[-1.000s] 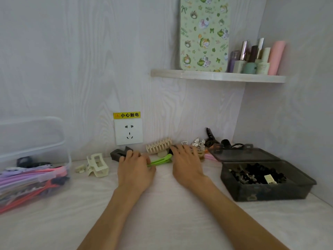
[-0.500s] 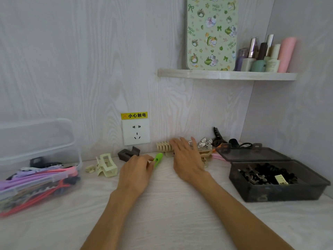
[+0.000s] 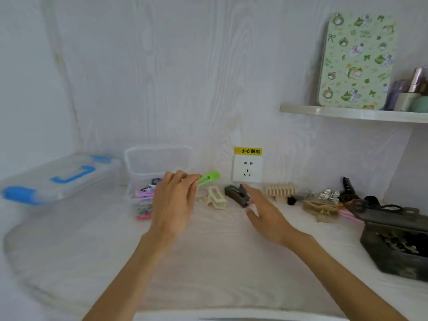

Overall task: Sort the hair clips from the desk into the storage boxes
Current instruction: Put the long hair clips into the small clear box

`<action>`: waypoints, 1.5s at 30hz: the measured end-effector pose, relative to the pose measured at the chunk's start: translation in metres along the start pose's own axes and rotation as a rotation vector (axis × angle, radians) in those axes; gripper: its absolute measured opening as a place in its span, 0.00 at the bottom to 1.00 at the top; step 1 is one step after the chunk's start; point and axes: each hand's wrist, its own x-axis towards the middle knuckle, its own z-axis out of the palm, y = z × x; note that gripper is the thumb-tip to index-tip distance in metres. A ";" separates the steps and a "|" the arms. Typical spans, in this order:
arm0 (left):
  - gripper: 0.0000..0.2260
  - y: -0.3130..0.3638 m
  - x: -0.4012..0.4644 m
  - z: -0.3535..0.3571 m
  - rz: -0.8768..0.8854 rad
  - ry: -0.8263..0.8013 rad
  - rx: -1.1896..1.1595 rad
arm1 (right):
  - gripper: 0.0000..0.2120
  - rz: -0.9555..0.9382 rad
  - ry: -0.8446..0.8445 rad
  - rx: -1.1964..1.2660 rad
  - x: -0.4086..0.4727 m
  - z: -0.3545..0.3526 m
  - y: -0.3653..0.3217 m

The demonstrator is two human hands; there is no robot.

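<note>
Counter: white, wood-grain, set against a pale wall.
Left hand: raised above the counter, fingertips pinching a green hair clip by one end; free end pointing right, toward the wall socket.
Right hand: fingers straight and relaxed, gripping nothing, fingertips just beside a dark brown claw clip; contact not clear.
Clear storage box: at the back left, partly behind the left hand; pink, purple and dark clips visible inside.
Clear lid with blue handle and latches: lying flat, left of the clear box.
Cream claw clip: on the counter between the two hands, below the green clip.
Beige comb-toothed claw clip: against the wall, right of the socket.
Small black item: just in front of the beige clip; too blurred to name.
Silver and tan clips: heaped further right.
Black claw clip: upright near the corner.
Dark storage box: at the right edge, lid open, dark clips inside.
Yellow warning label: above the socket.
Shelf: upper right, carrying a green patterned board and cosmetic bottles.
</note>
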 end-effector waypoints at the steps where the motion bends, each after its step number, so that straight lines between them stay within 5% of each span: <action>1: 0.17 -0.016 -0.003 -0.013 -0.022 0.011 0.051 | 0.30 -0.046 -0.006 0.015 0.005 0.007 -0.016; 8: 0.12 -0.085 -0.011 -0.034 -0.210 -0.174 0.088 | 0.33 -0.185 -0.107 -0.201 0.044 0.061 -0.086; 17: 0.11 -0.099 0.031 -0.012 -0.168 -0.481 0.058 | 0.24 -0.215 -0.073 0.067 0.064 0.057 -0.065; 22: 0.10 -0.093 0.038 -0.005 -0.091 -0.468 0.057 | 0.20 -0.235 -0.010 0.180 0.074 0.047 -0.051; 27: 0.10 -0.060 0.056 -0.013 -0.050 -0.482 -0.075 | 0.19 0.017 -0.146 0.216 0.068 0.011 -0.038; 37: 0.12 0.068 0.113 0.019 -0.002 -1.068 -0.391 | 0.24 0.609 -0.111 0.280 -0.014 -0.129 0.016; 43: 0.14 0.170 0.114 0.065 0.093 -1.368 -0.465 | 0.15 0.836 0.052 -0.212 -0.098 -0.196 0.067; 45: 0.14 0.208 0.109 0.086 0.055 -1.486 -0.464 | 0.17 0.939 -0.031 -0.304 -0.124 -0.205 0.082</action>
